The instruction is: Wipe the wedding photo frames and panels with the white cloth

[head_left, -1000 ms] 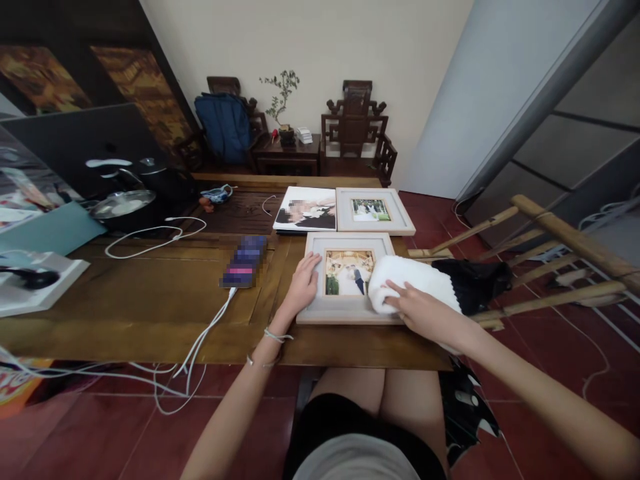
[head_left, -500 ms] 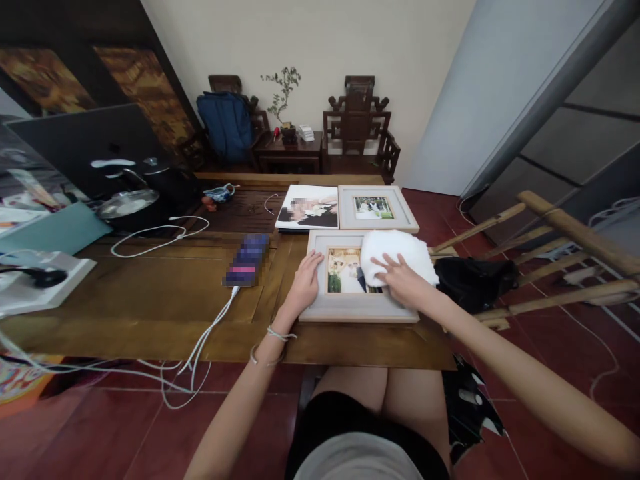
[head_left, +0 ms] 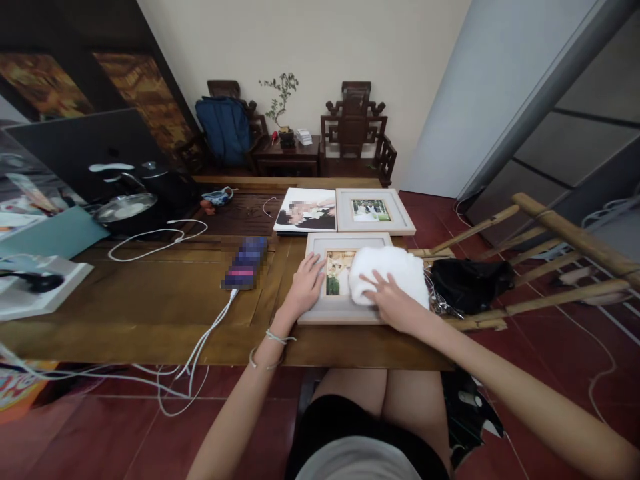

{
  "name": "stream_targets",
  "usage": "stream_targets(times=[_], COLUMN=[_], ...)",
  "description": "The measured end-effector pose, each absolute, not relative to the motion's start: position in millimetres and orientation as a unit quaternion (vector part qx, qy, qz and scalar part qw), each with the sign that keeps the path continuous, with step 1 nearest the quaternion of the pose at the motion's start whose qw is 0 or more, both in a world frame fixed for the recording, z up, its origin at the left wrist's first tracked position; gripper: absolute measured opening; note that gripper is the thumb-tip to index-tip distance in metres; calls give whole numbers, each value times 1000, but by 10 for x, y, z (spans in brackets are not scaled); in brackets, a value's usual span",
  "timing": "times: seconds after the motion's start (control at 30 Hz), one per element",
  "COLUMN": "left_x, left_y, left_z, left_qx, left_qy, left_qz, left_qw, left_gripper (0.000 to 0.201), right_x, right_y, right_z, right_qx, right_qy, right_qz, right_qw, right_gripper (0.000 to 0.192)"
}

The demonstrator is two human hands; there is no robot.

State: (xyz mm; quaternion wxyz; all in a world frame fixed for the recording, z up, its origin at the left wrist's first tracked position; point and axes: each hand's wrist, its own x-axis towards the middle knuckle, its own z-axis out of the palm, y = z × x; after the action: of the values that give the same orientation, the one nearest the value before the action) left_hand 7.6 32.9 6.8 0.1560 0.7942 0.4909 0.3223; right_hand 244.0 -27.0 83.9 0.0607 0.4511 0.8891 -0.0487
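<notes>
A light wooden picture frame point(head_left: 313, 310) lies face up near the table's front edge, with a small photo point(head_left: 334, 277) in its middle. My left hand point(head_left: 306, 285) rests flat on the frame's left side, fingers stretched out. A folded white towel point(head_left: 393, 267) covers the right part of the frame and some of the photo. My right hand point(head_left: 393, 300) presses on the towel, fingers spread over it and partly sunk into it. Behind this frame lie a second framed photo point(head_left: 370, 211) and a white-edged photo album or print point(head_left: 306, 210), side by side.
Left on the wooden table point(head_left: 150, 287) are a phone point(head_left: 246, 263) with white cables, a power strip point(head_left: 45, 283), a pot point(head_left: 125, 208) and a laptop point(head_left: 85, 150). A black bag point(head_left: 470, 283) sits on a bamboo chair point(head_left: 565, 233) at the right.
My right hand and the towel have moved slightly left and toward me, baring the frame's upper right edge and covering more of the photo. The left hand stays on the frame.
</notes>
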Motion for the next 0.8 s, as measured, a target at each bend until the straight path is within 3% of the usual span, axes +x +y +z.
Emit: stream_targets(times=[0.2,0.37,0.6,0.8], left_x=[89,88,117,123], left_y=[318,330,333,322], left_z=[46,-2,-33,1], left_qx=[790,776,762,756], left_qy=[486,478,484,490], left_qz=[338,375,394,394], left_qw=[161,171,174,181], left_gripper=[37,35,36,34], right_x=[2596,2621,2523,2368], right_y=[650,622,-433,-844], right_z=[734,721,1030,1246], right_qx=[469,459,438,421], right_qy=[878,880,891,894], right_qz=[94,111,-7,-95], right_qw=[21,54,122,121], right_gripper=[54,49,52,49])
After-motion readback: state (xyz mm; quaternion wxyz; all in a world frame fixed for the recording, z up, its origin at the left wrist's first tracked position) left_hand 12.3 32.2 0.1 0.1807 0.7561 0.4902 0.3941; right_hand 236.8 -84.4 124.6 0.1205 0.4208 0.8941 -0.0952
